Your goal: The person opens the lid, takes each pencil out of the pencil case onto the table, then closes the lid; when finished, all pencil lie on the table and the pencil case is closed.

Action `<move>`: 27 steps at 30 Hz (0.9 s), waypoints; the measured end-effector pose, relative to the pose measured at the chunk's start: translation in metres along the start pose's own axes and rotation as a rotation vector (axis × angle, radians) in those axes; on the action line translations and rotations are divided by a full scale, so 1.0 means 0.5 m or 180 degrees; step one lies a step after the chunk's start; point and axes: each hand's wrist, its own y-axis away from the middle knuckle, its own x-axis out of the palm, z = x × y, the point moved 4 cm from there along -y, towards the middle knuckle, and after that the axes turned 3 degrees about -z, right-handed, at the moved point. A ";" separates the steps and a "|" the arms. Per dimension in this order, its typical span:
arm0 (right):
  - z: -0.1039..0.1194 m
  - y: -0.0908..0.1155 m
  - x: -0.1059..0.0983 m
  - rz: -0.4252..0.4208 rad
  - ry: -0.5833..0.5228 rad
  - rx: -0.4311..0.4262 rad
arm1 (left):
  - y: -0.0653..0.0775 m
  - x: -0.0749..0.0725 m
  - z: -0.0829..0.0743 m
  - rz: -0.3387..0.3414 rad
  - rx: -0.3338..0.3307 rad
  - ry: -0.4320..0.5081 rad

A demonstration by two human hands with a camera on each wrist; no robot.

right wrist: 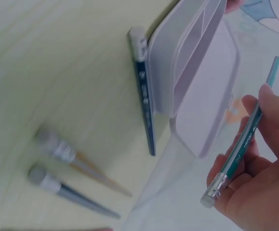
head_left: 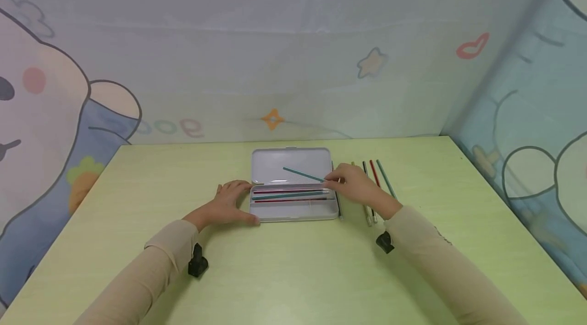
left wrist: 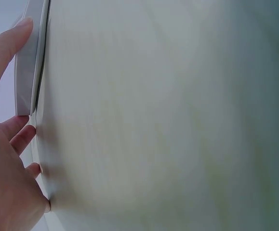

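Observation:
A white pencil case [head_left: 323, 211] lies with its lid [head_left: 268, 160] folded back in the head view. Inside, red pencils and a green pencil [head_left: 284, 195] lie lengthwise. My left hand [head_left: 224, 206] spreads at the case's left end; in the left wrist view its thumb [left wrist: 6, 48] touches the case wall. Over the case's right part, my right hand [head_left: 354, 184] pinches a green pencil [head_left: 300, 173] near its eraser end, the other end tilted up to the left. The right wrist view shows that pencil's metal band and white eraser [right wrist: 209, 199].
A dark pencil [right wrist: 143, 86] lies along the case's right end. Farther right on the table [head_left: 293, 269], several pencils lie side by side, among them a red one [head_left: 375, 173] and a green one [head_left: 387, 178]. A patterned cloth backdrop [head_left: 293, 60] stands behind the table.

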 end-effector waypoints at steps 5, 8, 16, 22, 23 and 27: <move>-0.027 0.020 -0.031 -0.0122 0.0092 0.0139 | 0.001 0.000 -0.002 0.0005 0.0014 0.0007; -0.043 0.031 -0.049 -0.0195 0.0101 0.0165 | 0.002 -0.001 -0.003 -0.0001 0.0011 -0.0007; -0.084 0.061 -0.085 -0.0288 0.0151 0.0315 | 0.002 -0.001 -0.002 0.0014 -0.0017 -0.0009; -0.112 0.080 -0.103 -0.0299 0.0199 0.0485 | 0.001 0.000 0.001 0.0055 -0.0052 -0.0024; -0.116 0.083 -0.106 -0.0319 0.0212 0.0493 | 0.001 0.000 0.001 0.0055 -0.0049 -0.0028; -0.132 0.092 -0.122 -0.0403 0.0255 0.0534 | 0.002 -0.001 0.001 0.0054 -0.0045 -0.0043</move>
